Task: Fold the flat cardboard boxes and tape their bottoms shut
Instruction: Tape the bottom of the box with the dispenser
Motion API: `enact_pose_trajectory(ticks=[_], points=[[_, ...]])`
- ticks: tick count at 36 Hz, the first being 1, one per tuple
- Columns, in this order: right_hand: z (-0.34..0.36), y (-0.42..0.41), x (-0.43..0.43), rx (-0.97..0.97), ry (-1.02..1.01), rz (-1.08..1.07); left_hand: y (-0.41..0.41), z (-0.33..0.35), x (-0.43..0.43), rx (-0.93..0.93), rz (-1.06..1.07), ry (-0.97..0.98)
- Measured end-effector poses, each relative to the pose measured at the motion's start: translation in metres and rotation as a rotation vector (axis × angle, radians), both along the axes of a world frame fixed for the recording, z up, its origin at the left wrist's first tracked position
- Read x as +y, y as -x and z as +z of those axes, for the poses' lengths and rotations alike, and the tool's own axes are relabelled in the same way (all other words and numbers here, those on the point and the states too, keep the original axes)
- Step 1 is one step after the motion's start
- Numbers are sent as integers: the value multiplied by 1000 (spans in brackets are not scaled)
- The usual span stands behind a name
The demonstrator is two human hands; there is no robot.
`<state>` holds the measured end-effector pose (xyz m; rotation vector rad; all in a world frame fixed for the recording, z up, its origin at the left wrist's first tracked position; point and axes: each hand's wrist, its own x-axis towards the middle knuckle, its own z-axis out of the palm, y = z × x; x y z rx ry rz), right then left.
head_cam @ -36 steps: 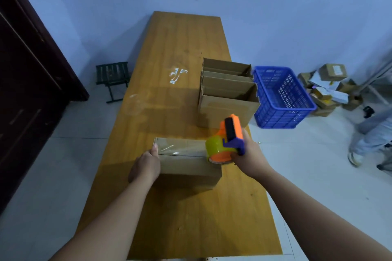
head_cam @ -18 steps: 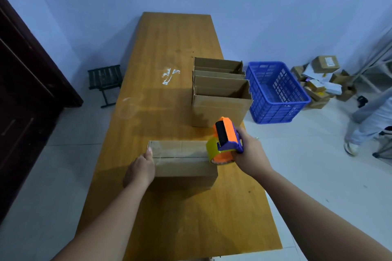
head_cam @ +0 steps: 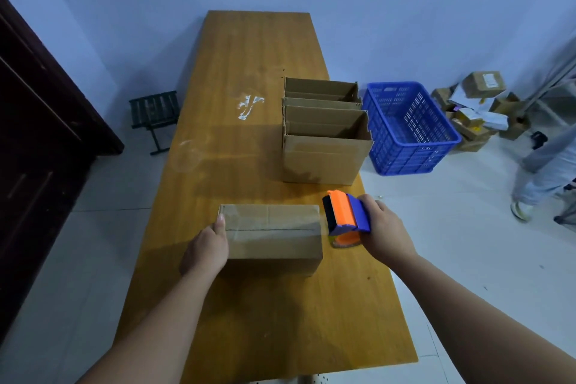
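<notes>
A folded cardboard box [head_cam: 274, 235] lies bottom-up on the wooden table [head_cam: 249, 56], clear tape running along its centre seam. My left hand [head_cam: 205, 248] holds the box's left end, thumb on the top edge. My right hand [head_cam: 385, 229] grips an orange and blue tape dispenser [head_cam: 344, 217] just past the box's right edge, tilted down over that side. Two open folded boxes [head_cam: 324, 134] stand one behind the other further back on the table's right side.
A blue plastic crate [head_cam: 408, 128] sits on the floor right of the table, with a pile of small parcels [head_cam: 477, 106] behind it. A person's legs [head_cam: 545, 168] are at the far right. A small dark stool [head_cam: 156, 115] and a dark door [head_cam: 34, 134] are on the left.
My right hand has drawn the tape dispenser rightwards off the box top and tipped it down over the right edge. My left hand stays on the box's left end.
</notes>
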<state>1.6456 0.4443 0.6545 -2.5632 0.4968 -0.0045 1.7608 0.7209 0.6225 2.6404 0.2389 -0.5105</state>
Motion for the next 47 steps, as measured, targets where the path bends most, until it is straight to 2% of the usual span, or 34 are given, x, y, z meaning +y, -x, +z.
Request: enact_pose_trajectory(ticks=[21,25,27,30,33,39,47], points=[[-67,3,-5,-45,-206,-58,2,8,-10,-25,29,-56],[-77,8,-4,-92,-287,-73,4,20,-17,-215,-174,-227],[-77,11,-3,-107,-329,-83,4,22,-23,-267,-273,-190],[-76,12,-1,-125,-359,-71,1,24,-33,-245,-400,-138],[-75,9,5,-117,-385,-27,8,20,-49,-309,-553,-179],[-73,4,13,-82,-423,3,14,8,-63,-428,-679,-61],[-56,-4,10,-58,-180,112,5,3,-63,-247,-767,-191]])
